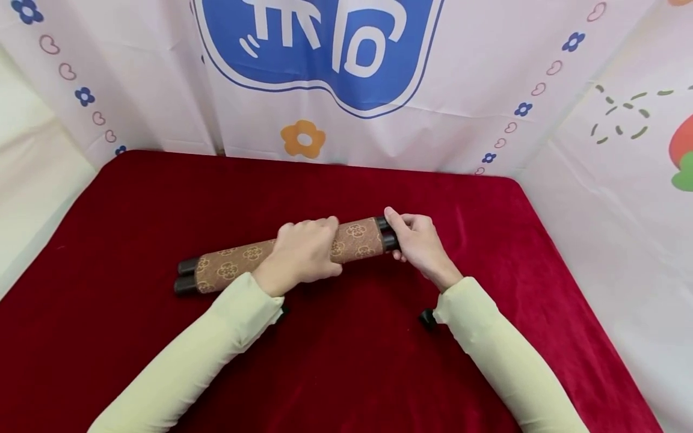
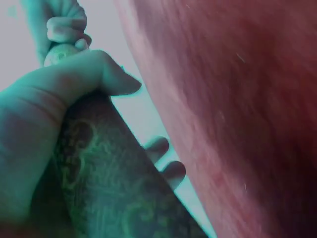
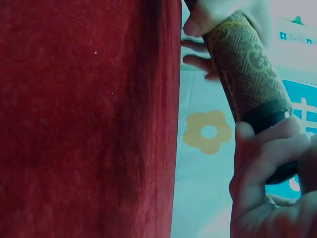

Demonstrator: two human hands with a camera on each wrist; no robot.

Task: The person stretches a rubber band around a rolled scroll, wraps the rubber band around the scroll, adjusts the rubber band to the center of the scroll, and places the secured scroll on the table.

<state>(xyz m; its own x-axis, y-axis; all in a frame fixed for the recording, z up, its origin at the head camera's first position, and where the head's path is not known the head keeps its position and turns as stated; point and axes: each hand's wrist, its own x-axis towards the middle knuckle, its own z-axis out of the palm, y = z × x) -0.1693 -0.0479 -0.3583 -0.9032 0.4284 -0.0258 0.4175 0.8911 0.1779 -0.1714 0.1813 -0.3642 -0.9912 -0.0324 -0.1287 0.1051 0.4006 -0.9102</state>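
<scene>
A rolled scroll [image 1: 226,268] in brown brocade with gold flower patterns slants above the red cloth, two black roller ends [image 1: 186,284] showing at its left. My left hand [image 1: 301,249] grips it from above near the middle. At the scroll's right end, my right hand [image 1: 421,243] pinches the black roller ends with its thumb on top. Up close in the left wrist view, the thumb [image 2: 94,74] lies across the brocade and fingertips show at its far side. The right wrist view shows curled fingers [image 3: 277,144] around the black end.
Red velvet cloth [image 1: 346,361] covers the table. White printed curtains [image 1: 162,72] with flowers and a blue emblem hang behind and at both sides. A small dark piece [image 1: 428,319] shows beneath the right cuff.
</scene>
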